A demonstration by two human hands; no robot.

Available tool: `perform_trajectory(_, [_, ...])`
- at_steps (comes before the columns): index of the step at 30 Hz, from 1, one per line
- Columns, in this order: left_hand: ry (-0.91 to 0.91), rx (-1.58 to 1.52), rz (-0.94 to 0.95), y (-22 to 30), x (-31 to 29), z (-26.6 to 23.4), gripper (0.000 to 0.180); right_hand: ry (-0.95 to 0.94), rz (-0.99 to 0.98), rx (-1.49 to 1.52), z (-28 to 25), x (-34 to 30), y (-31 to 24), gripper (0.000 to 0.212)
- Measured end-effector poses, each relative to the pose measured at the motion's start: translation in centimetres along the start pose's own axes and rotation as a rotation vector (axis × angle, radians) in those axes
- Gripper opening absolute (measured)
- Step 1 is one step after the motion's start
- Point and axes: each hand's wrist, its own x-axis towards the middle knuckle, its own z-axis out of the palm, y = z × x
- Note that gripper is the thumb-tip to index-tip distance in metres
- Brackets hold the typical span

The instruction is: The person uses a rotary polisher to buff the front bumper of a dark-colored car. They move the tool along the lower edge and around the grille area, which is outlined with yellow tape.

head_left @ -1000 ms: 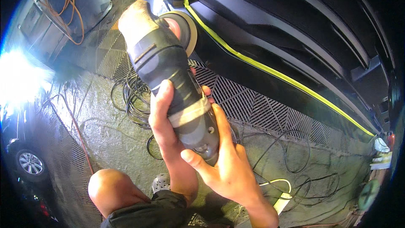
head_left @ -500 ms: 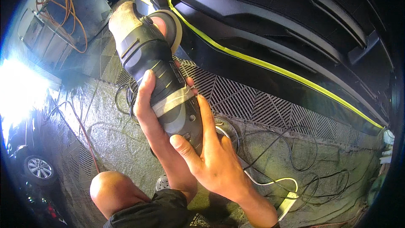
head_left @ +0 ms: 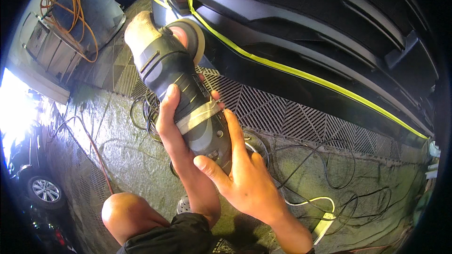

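Observation:
A dark power polisher (head_left: pixel 167 77) with a tan cover on its head is held up at a slant in front of me. Its round pad (head_left: pixel 190 40), reddish at the centre, faces the car panel. Around the body runs a pale tape band (head_left: pixel 197 116). My left hand (head_left: pixel 175 134) is wrapped round the body from beneath, thumb on the near left side, fingertips showing at the right. Touching the rear right side is the outstretched forefinger of my right hand (head_left: pixel 247 186). Its thumb stands apart near the rear end, and its other fingers are mostly hidden.
A black car panel (head_left: pixel 301 42), edged with yellow masking tape (head_left: pixel 282 67), fills the upper right. Dark cables (head_left: pixel 325 160) and a power strip (head_left: pixel 324 227) lie on the floor. An orange hose (head_left: pixel 77 9) hangs by a bluish container at upper left.
My hands and the polisher have shifted slightly right and down in the picture. The left hand's grip and the right hand's pose look the same.

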Motion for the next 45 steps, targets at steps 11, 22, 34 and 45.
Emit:
perform_trajectory(11, [-0.009,0.039,0.055,-0.9,-0.2,0.0,0.055,0.02,-0.069,0.029,-0.7,-0.2,1.2,0.104])
perform_trajectory(22, [-0.083,-0.04,0.058,-3.7,-0.9,-0.6,0.059,-0.042,0.118,-0.098,-2.4,-1.2,1.6,0.106])
perform_trajectory(34, [-0.064,-0.04,0.018,-9.6,-5.5,-2.4,0.074,0.03,0.038,-0.217,-3.8,-5.8,6.5,0.106])
perform_trajectory(45, [-0.199,-0.146,-0.009,-8.3,-1.7,-6.5,0.083,0.244,-0.177,-0.305,1.5,-2.5,8.9,0.102])
